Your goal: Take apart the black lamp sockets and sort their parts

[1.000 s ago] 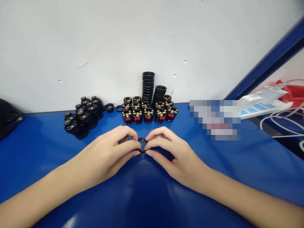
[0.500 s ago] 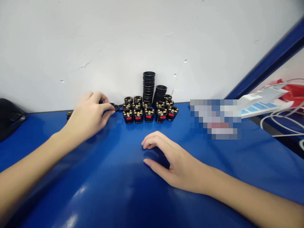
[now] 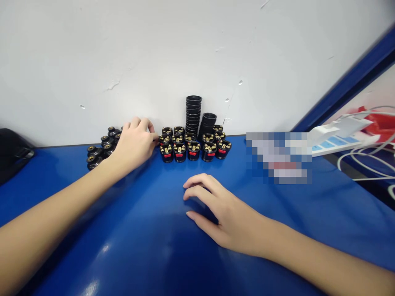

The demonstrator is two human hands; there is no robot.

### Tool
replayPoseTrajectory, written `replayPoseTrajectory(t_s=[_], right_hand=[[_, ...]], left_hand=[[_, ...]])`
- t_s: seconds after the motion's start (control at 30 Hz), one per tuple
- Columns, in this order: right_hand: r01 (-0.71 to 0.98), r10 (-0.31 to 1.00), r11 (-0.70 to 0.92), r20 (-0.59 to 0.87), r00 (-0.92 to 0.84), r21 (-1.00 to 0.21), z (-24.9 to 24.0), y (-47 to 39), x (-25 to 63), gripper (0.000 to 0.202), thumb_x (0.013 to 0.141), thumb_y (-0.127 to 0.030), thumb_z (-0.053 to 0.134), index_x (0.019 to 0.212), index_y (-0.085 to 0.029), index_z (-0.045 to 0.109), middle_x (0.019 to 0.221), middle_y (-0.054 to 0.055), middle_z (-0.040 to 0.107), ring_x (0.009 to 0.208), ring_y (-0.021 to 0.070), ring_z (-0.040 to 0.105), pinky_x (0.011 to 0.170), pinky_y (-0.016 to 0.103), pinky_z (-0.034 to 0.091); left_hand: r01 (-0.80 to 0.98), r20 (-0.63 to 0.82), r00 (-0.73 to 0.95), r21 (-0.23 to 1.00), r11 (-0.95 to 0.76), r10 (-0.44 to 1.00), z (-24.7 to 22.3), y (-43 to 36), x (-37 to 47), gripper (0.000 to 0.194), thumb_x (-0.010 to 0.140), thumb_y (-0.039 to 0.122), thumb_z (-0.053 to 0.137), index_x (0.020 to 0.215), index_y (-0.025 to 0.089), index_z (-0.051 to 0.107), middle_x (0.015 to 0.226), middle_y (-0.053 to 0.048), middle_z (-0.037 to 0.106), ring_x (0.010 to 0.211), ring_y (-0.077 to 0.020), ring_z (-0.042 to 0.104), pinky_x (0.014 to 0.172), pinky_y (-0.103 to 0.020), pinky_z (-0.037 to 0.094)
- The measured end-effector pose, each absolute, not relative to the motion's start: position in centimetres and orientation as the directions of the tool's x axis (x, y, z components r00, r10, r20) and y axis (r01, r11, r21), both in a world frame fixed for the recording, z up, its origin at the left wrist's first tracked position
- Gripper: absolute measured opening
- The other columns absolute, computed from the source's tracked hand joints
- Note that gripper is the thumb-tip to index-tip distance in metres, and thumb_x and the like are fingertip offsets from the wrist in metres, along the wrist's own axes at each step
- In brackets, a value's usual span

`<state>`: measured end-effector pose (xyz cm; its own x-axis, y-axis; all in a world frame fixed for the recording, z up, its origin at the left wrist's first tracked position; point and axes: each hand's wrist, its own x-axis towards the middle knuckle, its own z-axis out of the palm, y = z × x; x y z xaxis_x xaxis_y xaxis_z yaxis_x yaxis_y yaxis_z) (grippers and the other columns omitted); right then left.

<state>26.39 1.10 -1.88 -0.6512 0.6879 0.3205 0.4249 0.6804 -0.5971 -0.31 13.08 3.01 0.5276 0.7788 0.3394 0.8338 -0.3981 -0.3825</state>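
My left hand [image 3: 137, 139] reaches to the back of the table, its fingers bent together just left of the black connectors. What its fingertips hold, if anything, is hidden behind the hand; a dark bit shows at their edge. Those round connectors [image 3: 194, 151], with brass contacts on top and red tabs in front, stand upright in rows. Behind them rise a tall stack of black rings [image 3: 193, 113] and a shorter, leaning stack [image 3: 209, 121]. My right hand [image 3: 225, 213] rests on the table in front, open, fingers curved and thumb apart, with nothing in it.
Several black caps with brass-lined holes [image 3: 94, 156] sit left of my left hand, partly covered by it. A black item [image 3: 12, 152] lies at the far left. On the right are a blurred-out patch [image 3: 277, 158], a white power strip [image 3: 336, 142] and white cables [image 3: 354, 164].
My left hand has moved right, towards the connectors, uncovering the black caps and covering the black rings that lay on the table. My right hand has stayed in place, its fingers slightly more spread.
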Motion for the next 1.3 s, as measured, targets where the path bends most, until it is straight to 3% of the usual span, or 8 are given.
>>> replayPoseTrajectory(t_s=[0.2,0.4,0.6,0.77,0.87,1.07,1.17,1.3], right_hand=[[0.432,0.686,0.680,0.307,-0.660,-0.592,-1.8,1.2,26.5,0.017,0.105,-0.018,0.060,0.121,-0.019,0.062,0.136,0.014,0.058,0.129,0.0239,0.060,0.111,0.040,0.055],[0.422,0.678,0.684,0.304,-0.670,-0.596,-1.9,1.3,26.6,0.015,0.105,-0.019,0.060,0.120,-0.018,0.062,0.135,0.015,0.058,0.128,0.0243,0.059,0.111,0.042,0.054],[0.419,0.672,0.685,0.293,-0.680,-0.596,-1.8,1.3,26.6,0.016,0.106,-0.019,0.058,0.121,-0.018,0.062,0.135,0.014,0.057,0.127,0.0231,0.060,0.109,0.039,0.055],[0.417,0.669,0.688,0.294,-0.683,-0.594,-1.6,1.2,26.4,0.015,0.106,-0.018,0.058,0.120,-0.019,0.062,0.134,0.014,0.059,0.125,0.0232,0.061,0.108,0.040,0.055],[0.419,0.667,0.689,0.292,-0.685,-0.591,-1.6,1.2,26.3,0.015,0.106,-0.018,0.058,0.120,-0.018,0.063,0.133,0.014,0.059,0.125,0.0234,0.061,0.107,0.040,0.055],[0.411,0.659,0.694,0.293,-0.692,-0.590,-1.7,1.3,26.4,0.016,0.106,-0.018,0.059,0.120,-0.017,0.064,0.133,0.015,0.059,0.126,0.0243,0.060,0.109,0.040,0.054],[0.415,0.662,0.693,0.292,-0.690,-0.590,-1.7,1.3,26.4,0.015,0.106,-0.018,0.059,0.120,-0.018,0.063,0.133,0.014,0.059,0.126,0.0241,0.061,0.108,0.039,0.055],[0.431,0.682,0.680,0.296,-0.669,-0.594,-1.7,1.3,26.4,0.026,0.105,-0.019,0.060,0.131,-0.019,0.059,0.134,0.014,0.062,0.125,0.0248,0.061,0.110,0.041,0.055]], left_hand=[[0.828,0.331,0.532,-0.396,-0.397,0.779,3.0,12.9,-0.4,0.040,0.111,0.023,0.044,0.112,0.016,0.083,0.119,-0.012,0.064,0.114,-0.0304,0.057,0.089,-0.045,0.050],[0.876,0.410,0.467,-0.336,-0.346,0.784,2.7,13.5,-0.9,0.027,0.102,0.031,0.064,0.119,0.018,0.080,0.121,-0.015,0.068,0.112,-0.0371,0.062,0.092,-0.051,0.054],[0.932,0.442,0.341,-0.275,-0.237,0.830,7.2,10.0,-2.3,0.035,0.109,0.036,0.050,0.114,0.015,0.077,0.115,-0.014,0.069,0.108,-0.0341,0.068,0.097,-0.050,0.057],[0.984,0.445,0.087,-0.177,-0.008,0.891,7.7,7.5,-5.9,0.026,0.097,0.046,0.062,0.097,0.022,0.073,0.098,-0.007,0.063,0.105,-0.0367,0.071,0.093,-0.054,0.056],[0.998,0.488,0.033,-0.066,0.000,0.872,6.2,6.9,-8.6,0.040,0.091,0.061,0.062,0.077,0.023,0.065,0.079,-0.002,0.054,0.107,-0.0370,0.070,0.088,-0.049,0.052],[0.983,0.430,0.079,-0.182,0.000,0.899,5.0,5.5,-8.2,0.041,0.099,0.055,0.049,0.077,0.022,0.058,0.078,-0.001,0.052,0.068,-0.0175,0.058,0.063,-0.031,0.034],[0.962,0.323,0.226,-0.224,-0.158,0.919,5.1,4.6,-6.2,0.034,0.104,0.047,0.049,0.084,0.021,0.057,0.085,-0.003,0.059,0.062,-0.0182,0.053,0.061,-0.032,0.032],[0.887,0.356,0.399,0.084,-0.454,0.845,3.8,3.9,-4.1,0.031,0.104,0.053,0.057,0.094,0.025,0.065,0.095,0.000,0.069,0.069,-0.0172,0.063,0.068,-0.031,0.045]])
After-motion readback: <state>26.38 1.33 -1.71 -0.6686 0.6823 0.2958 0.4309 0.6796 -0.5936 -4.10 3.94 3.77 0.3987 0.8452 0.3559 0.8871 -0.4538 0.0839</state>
